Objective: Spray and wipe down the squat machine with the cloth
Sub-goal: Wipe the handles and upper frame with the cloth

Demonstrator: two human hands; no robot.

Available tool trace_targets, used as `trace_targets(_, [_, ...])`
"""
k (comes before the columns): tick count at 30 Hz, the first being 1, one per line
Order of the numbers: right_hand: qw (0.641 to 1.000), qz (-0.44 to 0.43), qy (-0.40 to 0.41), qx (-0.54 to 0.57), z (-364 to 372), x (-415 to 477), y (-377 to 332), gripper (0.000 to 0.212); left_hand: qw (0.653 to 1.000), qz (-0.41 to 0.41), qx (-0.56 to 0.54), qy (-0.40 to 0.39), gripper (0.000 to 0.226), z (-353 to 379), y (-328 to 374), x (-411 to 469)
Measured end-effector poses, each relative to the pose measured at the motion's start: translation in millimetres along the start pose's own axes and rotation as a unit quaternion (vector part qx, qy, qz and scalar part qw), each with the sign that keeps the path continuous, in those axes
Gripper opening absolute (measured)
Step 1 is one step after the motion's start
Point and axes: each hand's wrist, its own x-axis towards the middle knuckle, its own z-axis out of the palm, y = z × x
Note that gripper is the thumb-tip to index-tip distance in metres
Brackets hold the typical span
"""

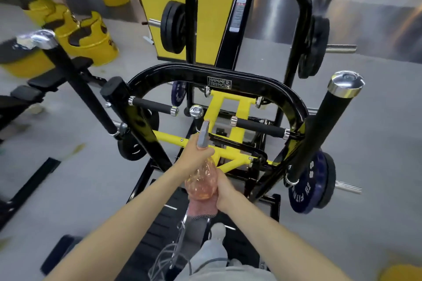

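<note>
The left hand (pixel 196 157) is wrapped round the neck of the spray bottle (pixel 202 181), which points at the squat machine (pixel 251 80) ahead of it. Just below, the right hand (pixel 225 188) curls round the bottle's base, and the cloth (pixel 201 209) hangs beneath.

The left hand (pixel 196 155) grips the neck of a clear orange-tinted plastic spray bottle (pixel 202 181) with a grey nozzle. The right hand (pixel 225 187) grips its base, with a pinkish cloth (pixel 200 207) just beneath. A black-and-yellow steel squat machine (pixel 239 73) stands ahead.

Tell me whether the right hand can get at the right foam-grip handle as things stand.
Probably yes. The right hand grips the spray bottle at its base, but the foam-grip handle lies ahead of it with nothing crossing between; the left hand holds the bottle's neck.
</note>
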Motion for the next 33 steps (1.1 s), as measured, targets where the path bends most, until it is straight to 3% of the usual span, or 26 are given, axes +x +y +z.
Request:
trace_targets(5, [0.999,-0.020,-0.010,-0.034,11.5,2.4,-3.6,0.047,0.996,-0.024,-0.064,0.050,0.013,-10.6,-0.1,-2.9])
trace_targets(7, [0.999,-0.013,-0.030,-0.018,14.6,1.2,-3.4,0.040,0.995,-0.044,-0.058,0.064,0.006,-13.8,5.2,1.4])
trace_targets(15, [0.999,-0.010,-0.020,-0.029,21.7,-8.7,-0.7,0.048,0.991,-0.073,-0.052,0.098,0.017,-17.8,15.9,1.2])
trace_targets(20, [0.996,-0.002,0.022,-0.087,8.5,-9.5,4.8,0.030,0.995,-0.074,-0.040,0.061,0.008,-14.0,4.1,-1.0])
trace_targets(23, [0.985,-0.018,0.091,-0.146,-2.6,-3.3,8.3,0.050,0.995,-0.080,-0.014,0.053,0.018,-8.8,-8.4,1.2])
trace_targets(27, [0.984,-0.028,0.128,-0.119,-23.7,-8.6,1.1,0.037,0.995,-0.082,0.053,0.038,0.008,-3.6,-22.1,9.6])
trace_targets(30, [0.985,-0.038,0.142,-0.095,-38.9,-1.0,-4.6,0.041,0.992,-0.092,0.057,0.059,0.019,1.7,-27.6,18.4])
trace_targets(33, [0.984,-0.044,0.153,-0.078,-46.6,3.0,-8.0,0.049,0.990,-0.119,0.074,0.008,0.014,10.5,-34.9,25.4])
